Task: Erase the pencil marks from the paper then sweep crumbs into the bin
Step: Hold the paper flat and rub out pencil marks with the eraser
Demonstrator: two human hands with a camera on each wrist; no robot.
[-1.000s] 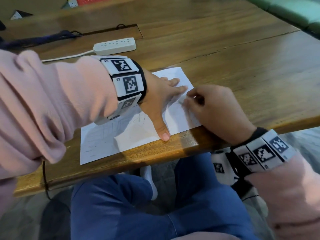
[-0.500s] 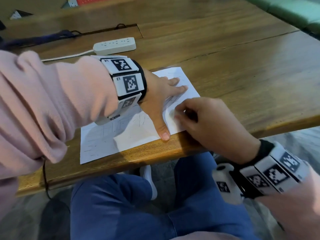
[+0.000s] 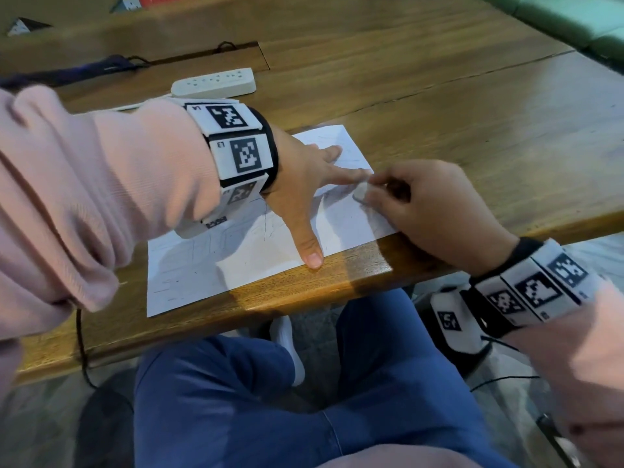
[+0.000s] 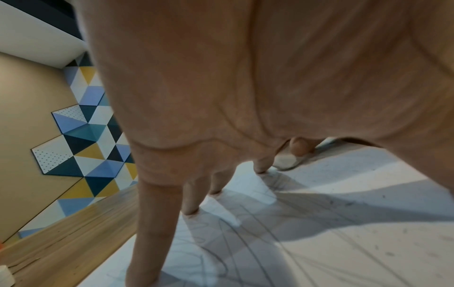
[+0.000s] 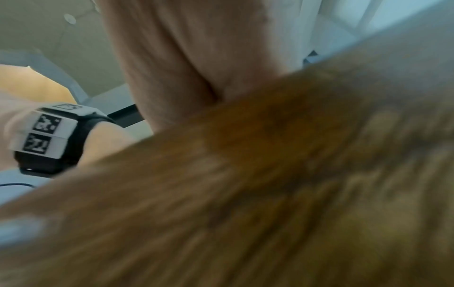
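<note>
A white paper (image 3: 189, 275) with pencil lines lies near the table's front edge. My left hand (image 3: 304, 187) presses flat on it, fingers spread and thumb pointing toward the edge. My right hand (image 3: 378, 190) pinches a small white eraser (image 3: 360, 194) against the paper's right part, just beside the left index finger. The left wrist view shows the left fingertips (image 4: 190, 211) on the paper (image 4: 368, 252), the eraser (image 4: 287, 162) beyond them, and dark crumbs (image 4: 343, 203) scattered on the sheet. The right wrist view is blurred and shows mostly the wooden table edge (image 5: 270, 184).
A white power strip (image 3: 212, 83) lies behind the paper, with a dark strap (image 3: 84, 70) further back left. Green cushions (image 3: 574, 15) sit at the far right. The wooden table (image 3: 472, 113) stretches right of the paper. My knees in blue trousers (image 3: 270, 400) are below the table edge.
The right hand slid the eraser toward the near edge of the paper, then back away to beside the left index finger. The left hand stayed pressed in place.
</note>
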